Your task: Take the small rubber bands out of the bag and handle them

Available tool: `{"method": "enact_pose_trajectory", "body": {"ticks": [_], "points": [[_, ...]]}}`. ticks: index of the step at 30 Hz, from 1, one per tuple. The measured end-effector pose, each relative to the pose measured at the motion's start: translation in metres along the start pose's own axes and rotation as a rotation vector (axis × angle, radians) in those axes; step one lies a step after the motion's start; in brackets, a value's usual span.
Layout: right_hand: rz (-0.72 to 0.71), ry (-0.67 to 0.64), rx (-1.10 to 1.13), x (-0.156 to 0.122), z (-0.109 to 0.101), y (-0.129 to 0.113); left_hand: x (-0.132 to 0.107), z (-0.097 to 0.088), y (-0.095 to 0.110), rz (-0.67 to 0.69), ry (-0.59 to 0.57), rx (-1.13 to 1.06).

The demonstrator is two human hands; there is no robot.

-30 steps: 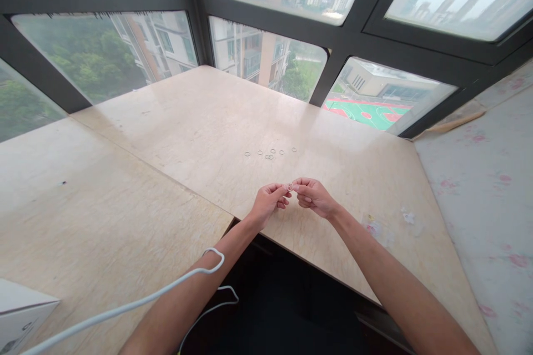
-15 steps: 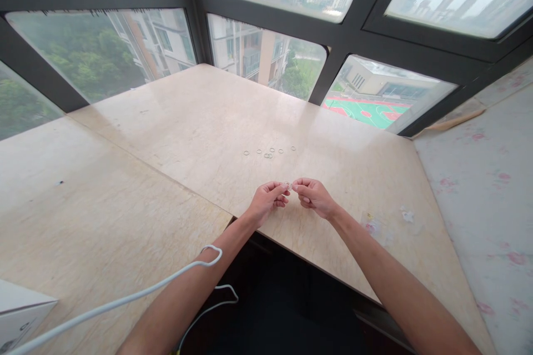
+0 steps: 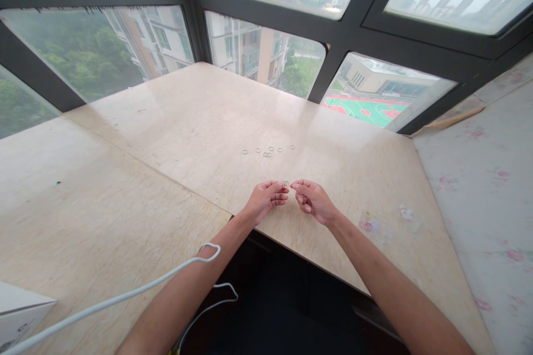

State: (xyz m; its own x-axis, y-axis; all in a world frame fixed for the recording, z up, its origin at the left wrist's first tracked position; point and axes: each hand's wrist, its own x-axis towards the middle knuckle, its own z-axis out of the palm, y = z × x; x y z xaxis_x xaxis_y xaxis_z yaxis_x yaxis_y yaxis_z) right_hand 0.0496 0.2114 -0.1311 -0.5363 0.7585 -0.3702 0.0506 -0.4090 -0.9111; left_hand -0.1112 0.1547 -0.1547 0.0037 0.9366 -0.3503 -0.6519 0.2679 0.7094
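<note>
Between the thumb and fingertips of my left hand point(image 3: 268, 199) is a small thin metal ring point(image 3: 286, 183), held upright above the front part of the counter. Close beside it on the right, my right hand point(image 3: 314, 198) has thumb and index finger pinched together, the other fingers curled. Whether anything sits in that right pinch is too small to tell. Beyond both hands, several similar loose rings point(image 3: 280, 150) lie scattered on the counter, a pair of them overlapping point(image 3: 267, 155).
The beige marbled counter point(image 3: 187, 138) runs back to dark-framed windows. On the right lie a clear plastic bag point(image 3: 370, 225) and a small white star-shaped piece point(image 3: 406, 213). A white cable point(image 3: 125, 293) crosses my left forearm; a white box point(image 3: 25, 316) stands at lower left.
My fingertips have parted slightly, and the ring in my left hand shows more plainly now. My right hand has turned a little. The loose rings lie as before.
</note>
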Motion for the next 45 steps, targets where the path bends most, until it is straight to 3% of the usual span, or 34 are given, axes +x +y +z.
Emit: {"method": "enact_pose_trajectory", "body": {"ticks": [9, 15, 26, 31, 37, 45], "points": [[-0.03, 0.077, -0.005, -0.015, 0.009, 0.005, -0.002, 0.001, -0.001, -0.003, -0.081, 0.12], [-0.129, 0.141, -0.113, -0.02, 0.017, 0.014, -0.01, 0.007, -0.003, 0.017, -0.099, 0.232], [-0.184, 0.267, -0.063, -0.046, 0.001, 0.027, -0.018, 0.016, -0.008, 0.031, -0.228, 0.523], [-0.202, 0.302, -0.057, -0.068, -0.015, 0.026, -0.023, 0.032, -0.026, 0.022, -0.239, 0.466], [-0.183, 0.358, 0.032, -0.099, -0.041, 0.031, -0.028, 0.066, -0.05, 0.026, -0.243, 0.444], [-0.145, 0.462, 0.171, -0.139, -0.067, 0.048, -0.03, 0.102, -0.075, 0.062, -0.391, 0.557]]}}
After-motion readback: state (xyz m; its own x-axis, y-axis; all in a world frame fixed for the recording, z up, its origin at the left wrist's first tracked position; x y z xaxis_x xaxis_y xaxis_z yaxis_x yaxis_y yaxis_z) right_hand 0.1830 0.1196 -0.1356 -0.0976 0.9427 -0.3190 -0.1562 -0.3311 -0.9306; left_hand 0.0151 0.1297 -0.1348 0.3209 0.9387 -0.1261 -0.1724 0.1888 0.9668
